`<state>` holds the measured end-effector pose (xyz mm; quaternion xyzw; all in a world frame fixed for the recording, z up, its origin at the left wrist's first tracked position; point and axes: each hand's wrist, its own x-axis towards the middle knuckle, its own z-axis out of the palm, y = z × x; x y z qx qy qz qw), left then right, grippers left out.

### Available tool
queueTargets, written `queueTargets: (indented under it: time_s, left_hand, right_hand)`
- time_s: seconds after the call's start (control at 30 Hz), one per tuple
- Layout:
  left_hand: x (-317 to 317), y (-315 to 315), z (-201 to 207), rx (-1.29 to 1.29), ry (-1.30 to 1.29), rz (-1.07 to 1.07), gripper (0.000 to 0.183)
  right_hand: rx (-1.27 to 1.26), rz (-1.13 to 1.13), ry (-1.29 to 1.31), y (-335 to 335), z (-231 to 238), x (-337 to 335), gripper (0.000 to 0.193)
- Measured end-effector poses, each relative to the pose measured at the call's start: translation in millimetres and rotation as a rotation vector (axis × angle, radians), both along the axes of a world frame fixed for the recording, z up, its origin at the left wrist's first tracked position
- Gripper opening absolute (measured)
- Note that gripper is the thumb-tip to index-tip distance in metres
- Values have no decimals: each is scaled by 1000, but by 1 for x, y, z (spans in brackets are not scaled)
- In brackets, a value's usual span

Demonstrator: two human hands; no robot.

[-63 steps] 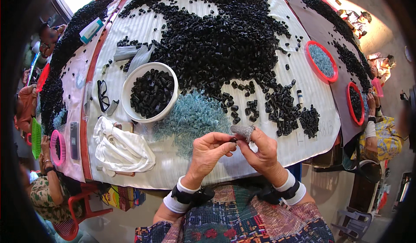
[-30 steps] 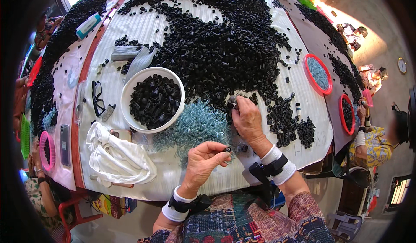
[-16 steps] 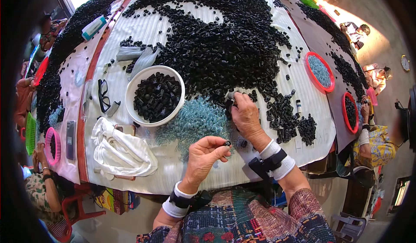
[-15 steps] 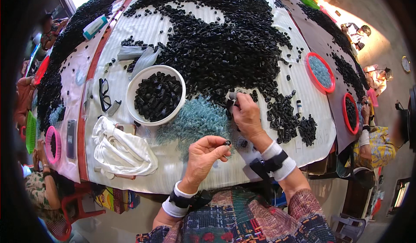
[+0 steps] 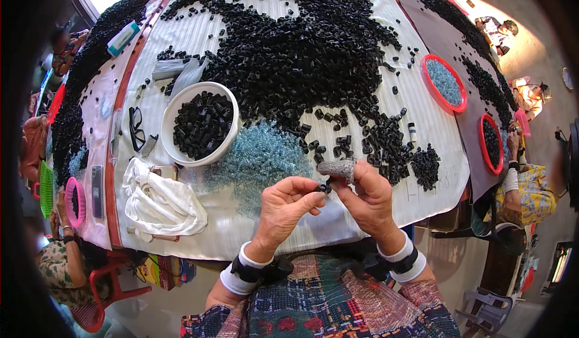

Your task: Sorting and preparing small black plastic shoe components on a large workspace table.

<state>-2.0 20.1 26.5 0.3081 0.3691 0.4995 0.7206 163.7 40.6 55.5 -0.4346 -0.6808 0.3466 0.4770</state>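
Observation:
My left hand (image 5: 284, 210) pinches a small black plastic part (image 5: 324, 188) between thumb and index finger. My right hand (image 5: 371, 202) meets it from the other side, its thumb and index finger closed at the same part. A grey wrapping (image 5: 339, 169) covers my right index finger. Whether a second piece sits between my right fingertips is too small to tell. Just beyond my hands lies a heap of clear bluish small pieces (image 5: 259, 157). A white bowl (image 5: 202, 162) full of black parts stands left of it. Loose black parts (image 5: 386, 151) lie beyond my right hand.
A large mound of black parts (image 5: 289, 66) covers the table's far middle. At left lie a white cloth (image 5: 160, 199), eyeglasses (image 5: 136, 132) and grey strips (image 5: 172, 69). A red basket (image 5: 463, 100) of bluish pieces stands at right. Other people sit at both sides.
My right hand has come back from the black parts beside the bluish heap to meet my left hand. The left hand still pinches its black part. The view has shifted slightly.

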Motion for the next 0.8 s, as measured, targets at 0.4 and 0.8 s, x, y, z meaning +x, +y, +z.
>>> queueTargets:
  time_s: [0.4,0.8]
  left_hand:
    - [8,-2,0,-4,56,-9,21]
    - [8,-3,-3,-15,117,12,19]
  right_hand:
    - [35,-60,-101,-12,-4,4,24]
    - [121,-218,-112,-17,-15,-13,22]
